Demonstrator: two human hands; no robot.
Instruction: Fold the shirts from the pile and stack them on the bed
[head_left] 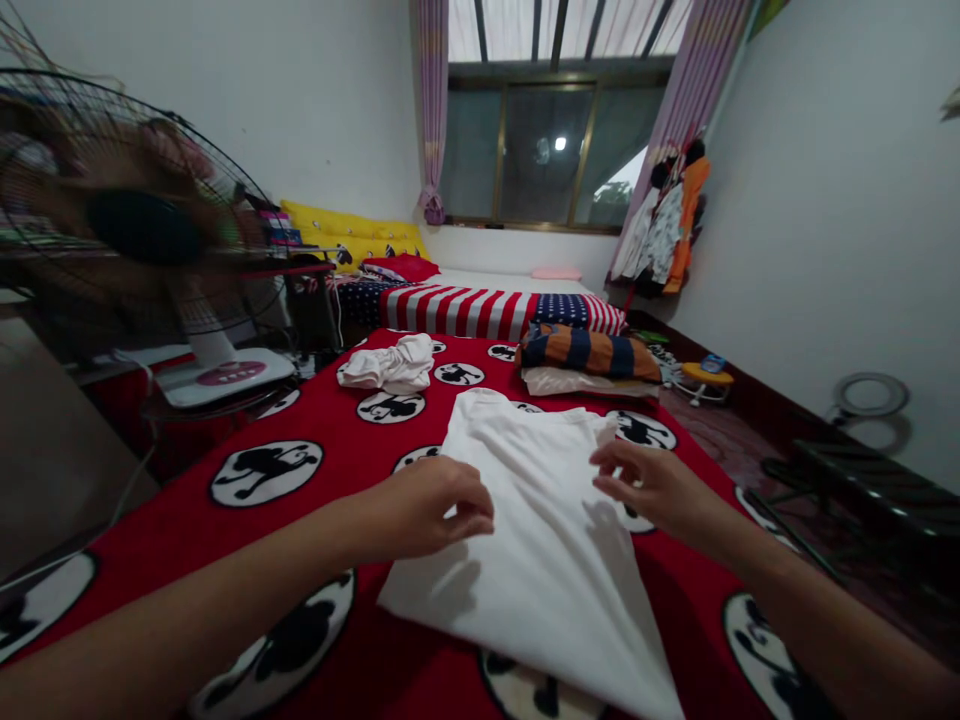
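A white shirt (517, 520) lies spread in a long, narrow shape on the red blanket (315, 530), its neck end pointing away from me. Over its left side hovers my left hand (442, 505), fingers curved with a gap between thumb and fingertips and nothing in them. My right hand (637, 480) is above the shirt's right edge, its fingers loosely bent and apart, also holding nothing. Shadows of both hands fall on the white cloth. Soft creases run lengthwise through the shirt.
A crumpled white garment (394, 365) lies at the blanket's far left. Folded clothes (589, 355), one striped orange and navy, are stacked far right. A fan (172, 230) stands on the left. Beyond is another bed (480, 310); a yellow stool (705, 375) stands right.
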